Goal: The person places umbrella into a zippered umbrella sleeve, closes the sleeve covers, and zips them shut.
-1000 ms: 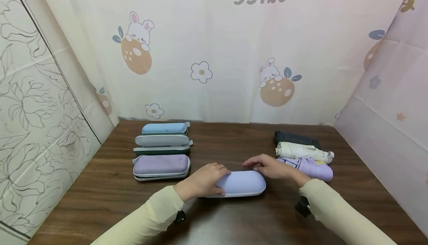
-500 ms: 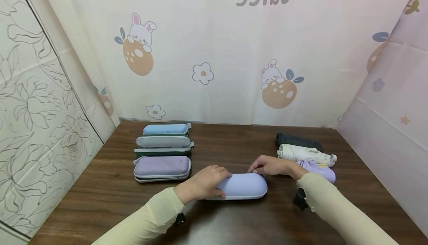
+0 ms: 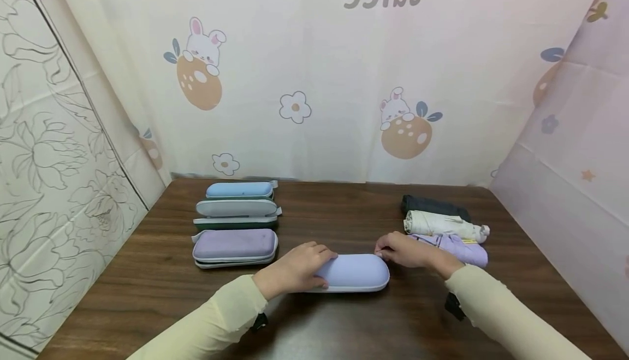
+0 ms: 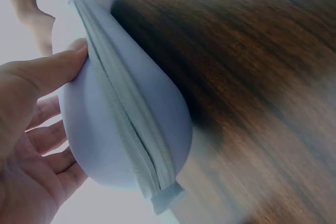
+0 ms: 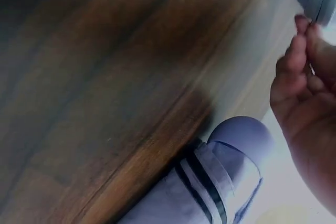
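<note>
A long, rounded lavender zip case lies near the middle of the table, its pale zipper running round the side. My left hand grips its left part, thumb on the near side and fingers over the top and far side. At the case's far right corner, my right hand has thumb and forefinger pinched together; in the right wrist view these fingertips meet right at the zipper's edge. Whatever small part they pinch is hidden. Close to that hand lies a folded purple umbrella.
On the left, a purple case, a grey case and a light blue case lie in a column. A white folded umbrella and a black one lie behind the purple umbrella. A printed curtain borders the table's back.
My right hand has moved along the case's far edge to its right corner, and its fingers have closed into a pinch. The left hand keeps its grip and the case stays in place.
</note>
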`<state>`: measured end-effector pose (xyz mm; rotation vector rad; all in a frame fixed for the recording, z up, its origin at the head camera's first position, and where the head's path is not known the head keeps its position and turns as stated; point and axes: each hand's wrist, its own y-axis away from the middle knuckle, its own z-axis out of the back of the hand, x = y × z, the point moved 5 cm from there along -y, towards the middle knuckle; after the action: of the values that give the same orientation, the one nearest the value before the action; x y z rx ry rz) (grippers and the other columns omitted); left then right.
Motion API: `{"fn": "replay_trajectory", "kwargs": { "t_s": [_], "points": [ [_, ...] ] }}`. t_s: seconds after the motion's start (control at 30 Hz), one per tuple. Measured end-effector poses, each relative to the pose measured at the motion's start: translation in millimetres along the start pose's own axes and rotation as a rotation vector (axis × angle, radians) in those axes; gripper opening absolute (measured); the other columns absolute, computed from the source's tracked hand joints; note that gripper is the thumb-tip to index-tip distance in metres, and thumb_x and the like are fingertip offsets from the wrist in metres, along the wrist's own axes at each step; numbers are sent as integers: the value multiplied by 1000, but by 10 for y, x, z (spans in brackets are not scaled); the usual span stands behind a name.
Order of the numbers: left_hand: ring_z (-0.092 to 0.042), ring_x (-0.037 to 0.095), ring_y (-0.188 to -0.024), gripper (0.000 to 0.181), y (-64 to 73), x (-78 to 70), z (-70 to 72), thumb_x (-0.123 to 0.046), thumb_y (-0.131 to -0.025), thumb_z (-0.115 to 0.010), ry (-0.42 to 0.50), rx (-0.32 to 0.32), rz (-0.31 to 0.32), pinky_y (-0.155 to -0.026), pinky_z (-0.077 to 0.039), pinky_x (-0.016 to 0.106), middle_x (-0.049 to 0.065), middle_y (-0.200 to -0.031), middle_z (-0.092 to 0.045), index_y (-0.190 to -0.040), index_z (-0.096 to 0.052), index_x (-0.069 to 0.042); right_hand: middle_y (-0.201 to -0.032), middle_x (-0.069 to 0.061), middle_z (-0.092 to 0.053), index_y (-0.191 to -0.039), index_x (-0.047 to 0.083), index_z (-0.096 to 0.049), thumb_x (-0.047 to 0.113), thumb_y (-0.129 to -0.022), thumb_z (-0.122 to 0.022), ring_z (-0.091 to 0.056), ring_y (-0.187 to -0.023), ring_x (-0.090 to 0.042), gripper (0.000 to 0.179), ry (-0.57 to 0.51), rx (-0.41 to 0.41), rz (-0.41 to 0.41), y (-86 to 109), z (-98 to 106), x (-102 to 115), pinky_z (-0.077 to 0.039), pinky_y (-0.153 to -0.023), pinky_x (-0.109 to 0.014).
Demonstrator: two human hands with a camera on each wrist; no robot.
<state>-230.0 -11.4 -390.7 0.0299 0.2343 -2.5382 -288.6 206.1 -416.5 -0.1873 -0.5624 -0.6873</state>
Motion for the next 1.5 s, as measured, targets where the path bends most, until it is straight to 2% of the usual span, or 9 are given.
{"fn": "replay_trajectory", "kwargs": {
  "t_s": [0.17, 0.37, 0.53, 0.73, 0.9, 1.1, 1.27, 1.37, 1.5],
  "points": [
    [-60, 19, -95, 53, 38, 17, 7, -32, -79, -79, -17, -23, -6, -86, -46, 29, 7, -110, -64, -121, -60, -5, -75, 9, -49, -77, 11, -60, -6, -87, -61, -44, -66, -1, 20, 210, -106, 121, 145, 1, 177, -43, -59, -22],
    [-61, 20, -94, 50, 61, 24, 1, -32, -82, -76, -70, -62, 6, -86, -47, 32, 8, -109, -64, -120, -60, -4, -73, 11, -44, -74, 12, -57, -8, -82, -65, -42, -65, -2, 23, 372, -233, 93, 331, -82, 370, -41, -56, -22],
    [-61, 21, -89, 48, 81, -12, 13, -30, -80, -78, -92, -121, 48, -81, -48, 31, 7, -107, -65, -118, -61, -6, -75, 11, -50, -78, 12, -60, -1, -86, -64, -48, -66, -1, 16, 335, -292, -20, 459, -184, 510, -45, -56, -26],
    [-62, 21, -88, 47, 78, -42, 16, -31, -80, -78, -121, -127, 119, -80, -50, 33, 6, -107, -66, -117, -62, -8, -69, 13, -46, -73, 14, -58, 1, -88, -62, -44, -61, 0, 20, 256, -349, -107, 482, -285, 611, -41, -53, -25],
    [-61, 21, -83, 49, 55, -47, 15, -36, -77, -79, -155, -140, 152, -75, -51, 33, 6, -102, -67, -114, -62, -8, -67, 12, -48, -71, 12, -59, -1, -85, -63, -45, -60, -2, 20, 279, -441, -181, 411, -276, 551, -42, -53, -26],
    [-60, 20, -80, 55, 66, -75, 11, -47, -73, -80, -160, -189, 185, -69, -51, 31, 4, -97, -66, -109, -63, -9, -62, 6, -48, -66, 11, -56, -5, -83, -62, -45, -57, -6, 23, 352, -434, -182, 207, -198, 428, -41, -52, -27],
    [-61, 18, -91, 53, 84, -126, 16, -48, -83, -70, -72, -74, 223, -74, -51, 31, 5, -103, -66, -116, -63, -7, -65, 2, -53, -70, 6, -60, -7, -83, -61, -50, -59, -9, 18, 365, -423, -159, 25, -108, 372, -44, -54, -30],
    [-62, 17, -93, 39, 99, -177, 48, -33, -91, -64, -14, -1, 181, -77, -50, 30, 6, -104, -64, -121, -62, -6, -68, 0, -56, -74, 4, -62, -5, -86, -59, -53, -61, -12, 15, 351, -381, -199, -75, -78, 334, -45, -55, -32],
    [-60, 15, -92, 35, 132, -237, 112, -6, -87, -67, -47, 11, -2, -74, -50, 24, 5, -102, -61, -121, -62, -10, -72, -3, -60, -78, 2, -64, -5, -87, -60, -58, -67, -16, 12, 322, -326, -215, -178, -61, 311, -48, -58, -34]
  ]
}}
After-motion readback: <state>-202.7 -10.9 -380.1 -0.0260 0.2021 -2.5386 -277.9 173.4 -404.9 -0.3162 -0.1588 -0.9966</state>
